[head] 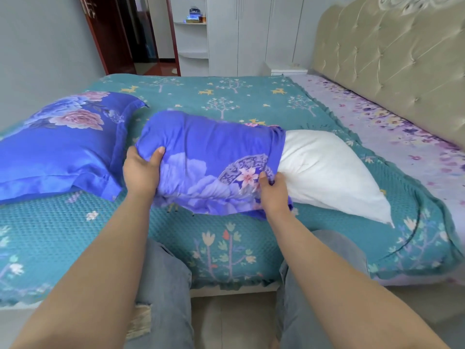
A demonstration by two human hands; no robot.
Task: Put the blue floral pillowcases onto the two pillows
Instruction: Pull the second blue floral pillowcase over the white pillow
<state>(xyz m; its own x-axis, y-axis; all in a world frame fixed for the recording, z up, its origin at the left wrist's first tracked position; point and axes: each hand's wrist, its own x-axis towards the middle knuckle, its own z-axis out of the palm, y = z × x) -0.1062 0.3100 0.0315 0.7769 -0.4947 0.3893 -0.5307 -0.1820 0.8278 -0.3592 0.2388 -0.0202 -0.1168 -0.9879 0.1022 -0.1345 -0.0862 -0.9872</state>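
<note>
Denim-clad knees stand at the bed's edge. Left hand [142, 170] grips the closed end of a blue floral pillowcase [208, 162]; right hand [273, 191] pinches its open edge. White pillow [324, 170] is half sheathed, lying on the teal quilt [226, 248]. Second cased pillow [63, 142] lies farther left.

A vivid blue pillowcase [208, 157] printed with pale lilac peonies and a pink lily half covers a plain white pillow [327, 172]. Beside it, a second blue pillowcase [60, 144] carries pink and lavender blooms. The bedspread [239, 102] is teal, patterned with pastel trees and yellow deer; the sheet [392, 132] is lilac with purple flowers. The tufted headboard [392, 61] is beige.
</note>
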